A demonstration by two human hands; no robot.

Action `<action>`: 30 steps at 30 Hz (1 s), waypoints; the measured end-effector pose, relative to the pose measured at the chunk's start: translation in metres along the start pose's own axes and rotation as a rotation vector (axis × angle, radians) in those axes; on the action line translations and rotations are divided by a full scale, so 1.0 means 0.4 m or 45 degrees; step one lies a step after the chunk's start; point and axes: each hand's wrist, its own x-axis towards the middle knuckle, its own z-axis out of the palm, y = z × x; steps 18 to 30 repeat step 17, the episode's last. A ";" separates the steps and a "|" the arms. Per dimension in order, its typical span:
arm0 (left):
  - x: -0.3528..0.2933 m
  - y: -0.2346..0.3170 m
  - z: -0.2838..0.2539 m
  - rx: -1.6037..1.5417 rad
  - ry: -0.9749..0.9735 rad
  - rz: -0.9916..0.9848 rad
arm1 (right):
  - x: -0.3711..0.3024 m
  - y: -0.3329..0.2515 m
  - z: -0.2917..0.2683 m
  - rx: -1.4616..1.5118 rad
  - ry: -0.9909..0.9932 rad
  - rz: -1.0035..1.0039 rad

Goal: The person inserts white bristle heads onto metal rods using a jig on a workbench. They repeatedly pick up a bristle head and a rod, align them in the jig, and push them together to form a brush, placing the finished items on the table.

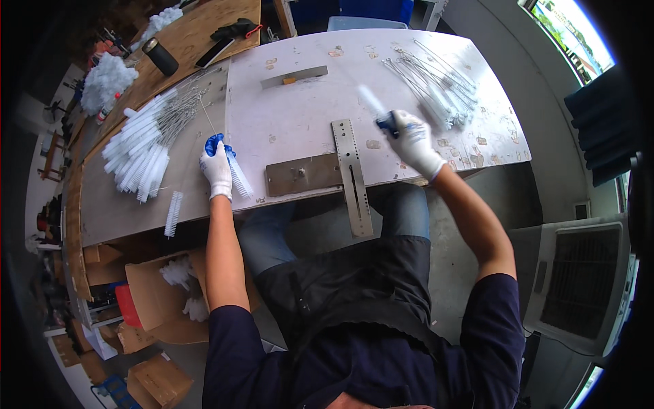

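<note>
My left hand [216, 167], in a white glove with blue fingertips, is closed on a wire-handled brush. White bristles [239, 178] show below that hand and the thin wire rises above it. Over the right half of the table, my right hand [414, 144], gloved alike, is closed on another white brush [371, 101], blurred by motion. A heap of white brushes [139, 146] lies left of my left hand, wire ends pointing away to the right. Beyond my right hand is a second pile of brushes [446, 92]. One loose brush [174, 213] overhangs the near left edge.
A slotted metal bar [352, 177] crosses a flat metal plate [293, 178] and juts past the table's front edge. Farther back lies a metal strip [294, 76]. A black bottle [161, 57] and phone [214, 52] rest on the wooden board. Below left stands an open cardboard box [160, 300].
</note>
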 end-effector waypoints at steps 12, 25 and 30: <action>0.019 -0.022 0.005 0.038 0.015 0.023 | 0.024 0.336 -0.140 -0.626 0.194 0.236; 0.043 -0.050 -0.010 -0.144 0.002 -0.010 | 0.040 0.009 0.018 0.263 -0.333 0.326; 0.043 -0.050 -0.010 -0.144 0.002 -0.010 | 0.040 0.009 0.018 0.263 -0.333 0.326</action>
